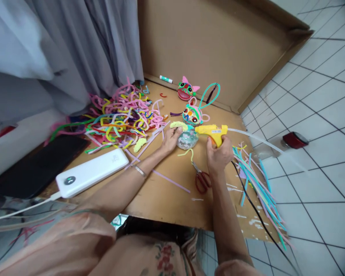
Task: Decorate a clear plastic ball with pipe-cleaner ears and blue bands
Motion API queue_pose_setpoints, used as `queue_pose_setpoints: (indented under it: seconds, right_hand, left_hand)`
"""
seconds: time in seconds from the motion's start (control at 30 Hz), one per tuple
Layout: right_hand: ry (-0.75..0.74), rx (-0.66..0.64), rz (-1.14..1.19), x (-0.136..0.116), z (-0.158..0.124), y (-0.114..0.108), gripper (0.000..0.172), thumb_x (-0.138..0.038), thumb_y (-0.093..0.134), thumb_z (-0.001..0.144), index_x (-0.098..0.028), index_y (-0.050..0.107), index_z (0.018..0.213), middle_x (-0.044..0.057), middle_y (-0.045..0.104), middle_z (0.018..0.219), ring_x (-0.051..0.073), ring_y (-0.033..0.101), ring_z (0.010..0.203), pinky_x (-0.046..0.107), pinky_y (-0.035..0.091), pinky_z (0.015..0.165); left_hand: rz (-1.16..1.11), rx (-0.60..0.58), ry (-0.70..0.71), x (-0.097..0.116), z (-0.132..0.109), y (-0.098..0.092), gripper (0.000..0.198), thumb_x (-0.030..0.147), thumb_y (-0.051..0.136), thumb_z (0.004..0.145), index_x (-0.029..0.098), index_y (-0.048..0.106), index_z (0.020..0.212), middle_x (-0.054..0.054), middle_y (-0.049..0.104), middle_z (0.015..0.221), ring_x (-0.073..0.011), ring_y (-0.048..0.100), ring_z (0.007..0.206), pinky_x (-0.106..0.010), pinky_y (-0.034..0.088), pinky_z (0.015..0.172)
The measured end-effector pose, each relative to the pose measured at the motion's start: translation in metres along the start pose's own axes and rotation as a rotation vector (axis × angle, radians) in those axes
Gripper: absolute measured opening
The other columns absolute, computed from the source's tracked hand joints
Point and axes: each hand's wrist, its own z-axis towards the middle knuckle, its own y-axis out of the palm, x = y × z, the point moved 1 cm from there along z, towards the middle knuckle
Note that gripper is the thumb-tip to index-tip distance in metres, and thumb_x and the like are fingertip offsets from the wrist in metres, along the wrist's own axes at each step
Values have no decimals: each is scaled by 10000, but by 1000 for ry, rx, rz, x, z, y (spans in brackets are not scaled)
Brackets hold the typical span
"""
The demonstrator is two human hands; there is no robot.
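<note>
two hands [171,140] [221,153], one glue gun [215,132], two ornaments [193,115] [184,93]

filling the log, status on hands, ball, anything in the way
Left hand against clear ball. Right hand gripping glue gun, nozzle near ball's top. Scissors near right wrist.

And here's the brown tabletop [166,207], filling the middle of the frame, busy on both flanks! Upper left, a great tangled pile of fuzzy stems [129,115] sprawls out in pink, yellow, green and more. Below it, at left, lies a white power bank [93,172]. Up at top centre, a green-and-white tube [166,79], then a pink-eared face [184,93], and just below that a second face [191,115] with a turquoise loop. Centre now: red-handled scissors [200,178], a lilac stem [171,180] lying to their left. Over at lower right, a loose bundle of pastel stems [257,188], pale smears [255,222] marking the surface beside it!
</note>
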Motion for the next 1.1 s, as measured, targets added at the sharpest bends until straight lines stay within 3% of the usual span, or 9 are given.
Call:
queue_pose_setpoints:
  seconds: [0.27, 0.47, 0.7, 0.97, 1.1]
  right_hand:
    - [-38, -55, -40, -1, -1, 1, 340, -441, 496, 910, -162, 546, 1097, 135, 634, 963, 284, 632, 913, 370, 482, 758]
    - [-71, -41, -51, -1, -2, 3, 325, -448, 485, 923, -172, 549, 1083, 124, 641, 957, 268, 634, 884, 354, 476, 744]
    - [-71, -81, -24, -1, -1, 2, 323, -433, 496, 918, -157, 547, 1078, 126, 637, 945, 275, 630, 898, 361, 475, 749]
    - [-97, -76, -22, -4, 0, -1, 319, -441, 475, 931, -163, 567, 1059, 116, 665, 928, 267, 638, 871, 352, 471, 731]
    - [-88, -91, -18, -4, 0, -2, 314, -428, 468, 935, -160, 558, 1072, 121, 653, 933, 270, 633, 882, 352, 466, 736]
  left_hand:
    - [28, -6, 57, -1, 1, 1, 567, 705, 477, 847, 168, 588, 703, -48, 638, 765, -195, 578, 775, -325, 494, 783]
    - [31, -11, 56, -2, 1, 0, 567, 694, 471, 858, 155, 626, 779, -51, 643, 777, -191, 575, 758, -321, 494, 759]
    - [53, -12, 54, 0, 1, 0, 545, 664, 465, 868, 149, 631, 806, -66, 669, 847, -212, 606, 878, -324, 493, 848]
    - [73, 5, 34, 5, 0, 0, 546, 708, 483, 828, 184, 553, 691, -12, 534, 655, -167, 484, 674, -299, 424, 664]
    - [58, 0, 61, 8, 0, 0, 546, 702, 487, 836, 184, 537, 672, -9, 510, 646, -161, 463, 659, -300, 405, 650]
